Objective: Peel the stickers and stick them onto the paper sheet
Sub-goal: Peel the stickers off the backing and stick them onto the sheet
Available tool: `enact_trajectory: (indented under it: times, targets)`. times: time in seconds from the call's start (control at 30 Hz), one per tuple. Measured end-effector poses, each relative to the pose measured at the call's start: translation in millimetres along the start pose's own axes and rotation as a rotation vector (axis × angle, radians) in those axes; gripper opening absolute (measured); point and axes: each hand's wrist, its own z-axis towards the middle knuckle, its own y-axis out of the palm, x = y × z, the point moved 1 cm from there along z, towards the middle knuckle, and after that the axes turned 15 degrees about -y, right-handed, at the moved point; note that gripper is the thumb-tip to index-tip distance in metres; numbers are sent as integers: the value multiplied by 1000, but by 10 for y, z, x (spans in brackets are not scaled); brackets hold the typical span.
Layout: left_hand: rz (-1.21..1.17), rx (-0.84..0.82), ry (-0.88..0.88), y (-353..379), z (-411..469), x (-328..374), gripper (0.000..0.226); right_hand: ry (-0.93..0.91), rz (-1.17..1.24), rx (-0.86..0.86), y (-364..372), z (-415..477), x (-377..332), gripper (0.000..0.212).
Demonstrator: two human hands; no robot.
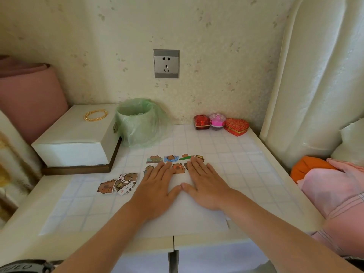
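Left hand (pixel 157 186), right hand (pixel 204 184) flat on paper sheet (pixel 183 213) | gridded table (pixel 246 154) | socket (pixel 166 63)

My left hand (pixel 157 186) and right hand (pixel 204 184) lie flat and cover the middle of the paper sheet (pixel 187 217), my right fingertips (pixel 194 164) hide most of a dark sticker (pixel 186 166), and left of my left hand the piled loose stickers (pixel 122 183) overlap, hiding the lower ones.

Left hand (pixel 157 185), right hand (pixel 204 184) flat on paper sheet (pixel 183 217); stickers (pixel 118 184) beside.
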Motion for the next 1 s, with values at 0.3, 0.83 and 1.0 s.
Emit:
enact_trajectory:
  times: [0.3, 0.83, 1.0]
  targets:
    - [98, -98, -160, 46, 65, 1, 83, 103, -27, 1, 46, 45, -92, 80]
    - [-196, 82, -247, -744, 42, -767, 39, -177, 88, 172, -459, 468, -683, 33]
    - [-113, 50, -275, -763, -143, -1067, 35, -227, 165, 124, -369, 741, -997, 36]
